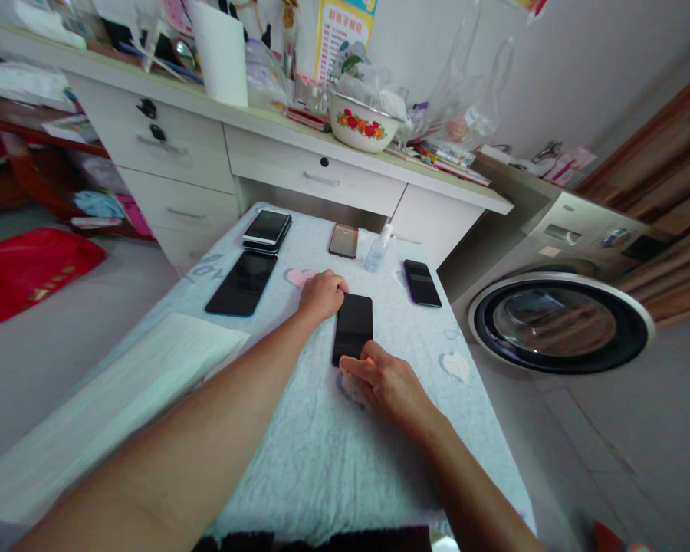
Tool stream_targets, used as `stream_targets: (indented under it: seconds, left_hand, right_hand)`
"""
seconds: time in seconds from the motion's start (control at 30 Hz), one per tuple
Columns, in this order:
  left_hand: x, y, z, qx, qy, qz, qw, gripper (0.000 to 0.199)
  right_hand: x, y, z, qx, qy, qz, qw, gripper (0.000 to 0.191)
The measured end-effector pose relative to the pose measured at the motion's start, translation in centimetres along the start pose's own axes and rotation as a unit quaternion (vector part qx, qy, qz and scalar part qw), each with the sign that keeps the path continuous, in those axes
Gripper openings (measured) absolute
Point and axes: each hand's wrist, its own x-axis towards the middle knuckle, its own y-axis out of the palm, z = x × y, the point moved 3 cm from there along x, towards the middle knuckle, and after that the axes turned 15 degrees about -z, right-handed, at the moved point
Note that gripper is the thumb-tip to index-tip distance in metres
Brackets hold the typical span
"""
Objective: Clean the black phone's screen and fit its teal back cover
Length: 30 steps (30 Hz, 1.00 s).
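A black phone [353,326] lies screen up at the middle of the cloth-covered table. My left hand [323,294] is closed at its upper left corner, over the edge of a pink heart shape [299,277]; what its fingers hold, if anything, is hidden. At the phone's lower right edge my right hand [384,376] is closed round a small orange thing [348,365], held low against the phone's bottom end. Beyond the phone stand a clear spray bottle [378,249] and a brown-edged phone or case [343,240].
Left are a large dark phone [242,284], stacked phones [267,228] and a long white sheet [166,368]. A purple-edged phone [422,284] lies right. Behind stands a white desk [316,172] with a flowered bowl [363,124]; a washing machine [557,230] is right.
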Motion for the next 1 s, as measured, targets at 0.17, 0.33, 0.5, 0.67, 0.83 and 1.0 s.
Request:
stream_targets:
  seconds: [0.17,0.33,0.5,0.67,0.83,1.0]
  left_hand:
    - [0.0,0.1,0.1,-0.006,0.005,-0.003,1.0,0.028]
    - [0.0,-0.1,0.0,-0.002,0.003,0.001,1.0,0.028]
    - [0.0,-0.2,-0.1,-0.006,0.003,0.001,1.0,0.028]
    - [0.0,0.1,0.1,-0.008,0.005,-0.009,1.0,0.028]
    - [0.1,0.3,0.2,-0.01,0.007,-0.006,1.0,0.028]
    - [0.1,0.2,0.1,-0.007,0.007,-0.005,1.0,0.028]
  right_hand:
    - [-1.0,-0.6,-0.8,-0.012,0.01,-0.012,1.0,0.022]
    - [-1.9,-1.2,-1.5,-0.011,0.035,-0.023,0.999,0.023]
    - [-2.6,-1.6,-2.3,0.004,0.05,-0.033,0.998,0.027]
    - [-2.8,-1.8,-2.5,0.008,0.048,-0.037,0.998,0.028]
    - [-2.0,-1.5,-1.9,-0.02,0.019,-0.031,0.999,0.024]
    - [-0.8,-0.8,-1.1,-0.053,-0.014,-0.016,0.998,0.022]
